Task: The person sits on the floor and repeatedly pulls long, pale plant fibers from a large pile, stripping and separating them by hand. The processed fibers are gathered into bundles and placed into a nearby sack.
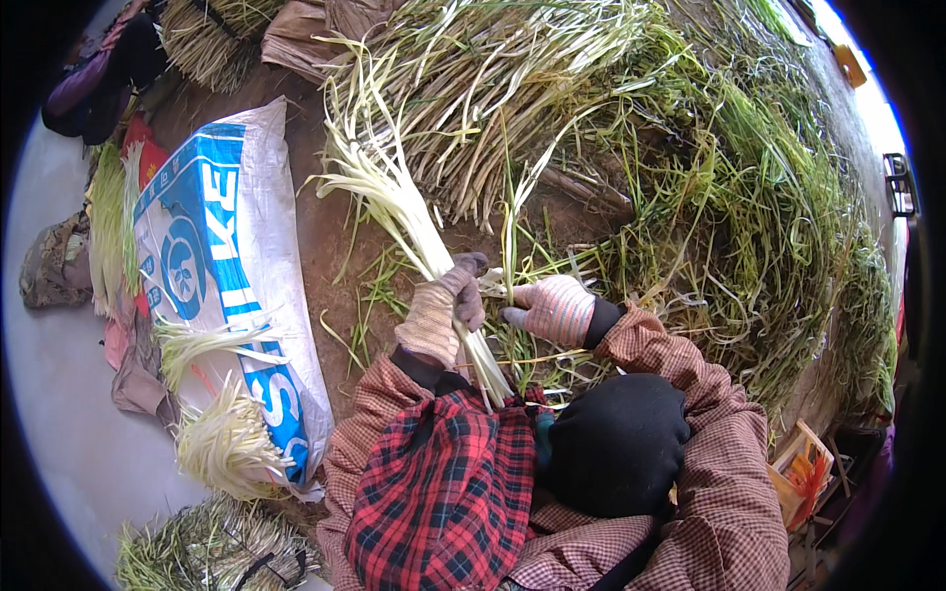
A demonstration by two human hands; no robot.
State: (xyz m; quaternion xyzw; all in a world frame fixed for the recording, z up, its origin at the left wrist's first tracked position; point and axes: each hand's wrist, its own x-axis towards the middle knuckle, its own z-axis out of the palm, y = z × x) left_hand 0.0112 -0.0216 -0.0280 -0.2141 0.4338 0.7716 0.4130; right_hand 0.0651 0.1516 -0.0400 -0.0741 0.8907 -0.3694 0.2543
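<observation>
My left hand [437, 314], in a worn knit glove, is closed around a bunch of long pale leafy stalks [406, 203], which look like blanched chives. Their leaves fan out towards the upper left, and the white lower ends [484, 366] stick out below my fist towards my lap. Just to the right, my right hand [556, 309], in a striped knit glove, pinches a thin yellow-green stalk [510, 244] between thumb and fingers. Loose green trimmings [384, 284] lie on the ground beneath both hands.
A large heap of untrimmed stalks [473, 125] lies ahead, with tangled green leaf waste [746, 214] on the right. Pale bunches [229, 443] rest on a printed woven sack [277, 214] at left. Tied bundles [222, 547] lie lower left. Another person [111, 81] is at upper left.
</observation>
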